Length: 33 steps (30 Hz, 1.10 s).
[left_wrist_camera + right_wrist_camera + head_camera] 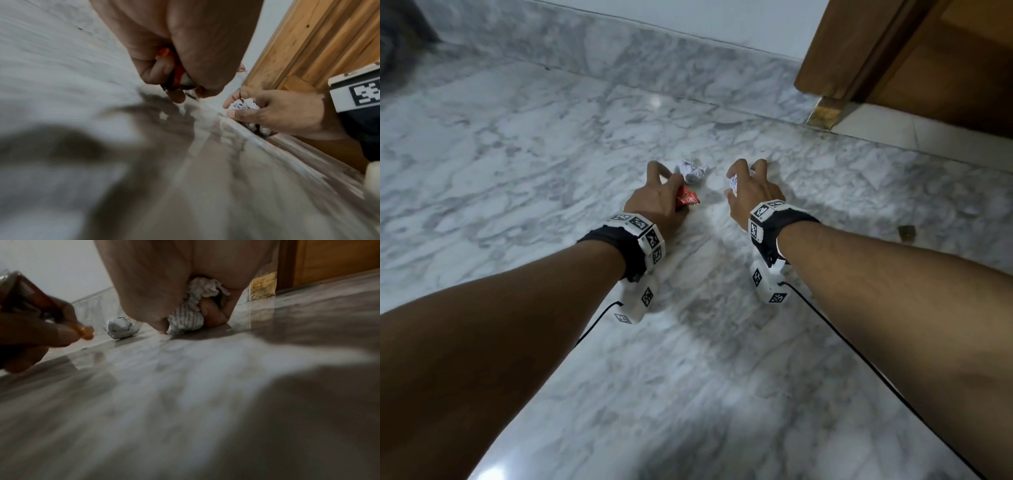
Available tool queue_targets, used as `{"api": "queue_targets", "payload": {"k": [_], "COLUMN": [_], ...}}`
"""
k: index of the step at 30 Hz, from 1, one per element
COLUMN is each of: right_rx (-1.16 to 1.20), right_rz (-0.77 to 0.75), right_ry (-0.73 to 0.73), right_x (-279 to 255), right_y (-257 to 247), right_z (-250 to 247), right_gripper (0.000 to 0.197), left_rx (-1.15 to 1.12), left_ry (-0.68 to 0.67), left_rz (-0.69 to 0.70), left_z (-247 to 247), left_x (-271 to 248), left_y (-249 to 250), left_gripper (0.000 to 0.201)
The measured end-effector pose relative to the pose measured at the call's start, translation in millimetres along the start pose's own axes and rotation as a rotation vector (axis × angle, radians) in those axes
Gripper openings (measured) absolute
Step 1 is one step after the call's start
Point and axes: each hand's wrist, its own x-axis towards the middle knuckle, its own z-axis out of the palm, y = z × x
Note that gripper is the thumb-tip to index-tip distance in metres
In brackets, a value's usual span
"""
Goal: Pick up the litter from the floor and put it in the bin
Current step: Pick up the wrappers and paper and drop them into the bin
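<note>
My left hand (pixel 659 192) is low over the marble floor (pixel 517 144) and grips a red wrapper (pixel 687 199), which also shows as the red wrapper (pixel 176 76) under its curled fingers. My right hand (pixel 748 185) holds a crumpled ball of printed paper (pixel 733 185); that paper ball (pixel 189 316) sits between thumb and fingers, touching or just above the floor. A second crumpled white paper ball (pixel 691 171) lies loose on the floor between the two hands, just past my left fingertips. No bin is in view.
A wooden door and frame (pixel 893 58) stand at the back right, with a marble skirting (pixel 654 58) along the wall behind the litter. A small dark scrap (pixel 906 233) lies on the floor to the right. Cables trail from both wrist units.
</note>
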Motion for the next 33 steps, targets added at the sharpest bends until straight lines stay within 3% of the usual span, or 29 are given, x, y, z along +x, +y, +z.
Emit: {"api": "queue_targets", "payload": {"k": [3, 8, 16, 22, 26, 33], "right_rx": [-0.007, -0.004, 0.069, 0.207, 0.251, 0.218], "right_rz": [0.007, 0.009, 0.030, 0.051, 0.136, 0.299], "right_ry": [-0.020, -0.034, -0.076, -0.139, -0.061, 0.123], "right_x": [-1.1, 0.5, -7.8, -56.8, -99.4, -168.9], "right_y": [-0.1, -0.9, -1.8, 5.9, 17.1, 61.0], "right_z": [-2.6, -3.4, -13.0, -28.5, -65.5, -182.6], "right_gripper": [0.027, 0.031, 0.027, 0.031, 0.030, 0.033], "left_rx": [0.025, 0.056, 0.023, -0.382, -0.526, -0.500], "left_ry": [0.075, -0.142, -0.118, -0.076, -0.115, -0.161], "left_rz": [0.069, 0.084, 0.079, -0.036, -0.032, 0.159], "left_z": [-9.8, -7.3, -4.5, -36.0, -76.4, -146.8], "left_x": [17.5, 39.2, 5.5, -44.6, -57.7, -49.8], "left_y": [6.2, 20.0, 4.7, -3.1, 17.4, 98.2], "left_gripper": [0.027, 0.034, 0.021, 0.026, 0.015, 0.014]}}
